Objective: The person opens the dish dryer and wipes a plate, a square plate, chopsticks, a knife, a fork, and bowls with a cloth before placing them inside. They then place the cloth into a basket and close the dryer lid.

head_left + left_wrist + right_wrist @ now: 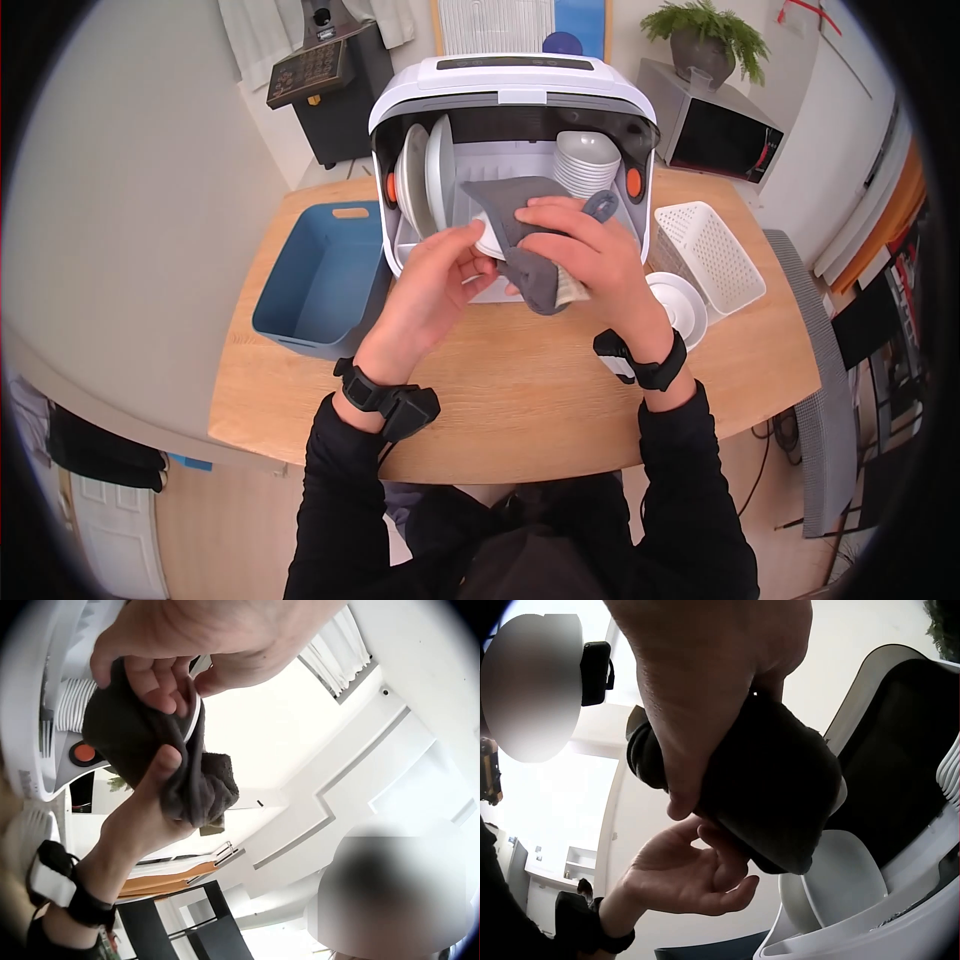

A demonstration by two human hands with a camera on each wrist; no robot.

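The left hand [425,290] pinches the edge of a small white dish [487,240], mostly covered by a grey cloth [520,205]. The right hand [600,265] grips the cloth around the dish, its fingers over the top. Seen in the left wrist view, the dish's thin white rim [193,720] shows between the left fingers and the cloth [124,727], with the right thumb pressed on the fabric. In the right wrist view the dark cloth [772,787] hides the dish's middle, and the left hand [686,874] is below it.
Behind the hands stands a white dish cabinet [520,97] with upright plates [440,170] and stacked bowls [587,150]. At left is a blue bin [320,270]. To the right are a white perforated basket [735,270] and a round white dish [685,300] on the wooden table [500,400].
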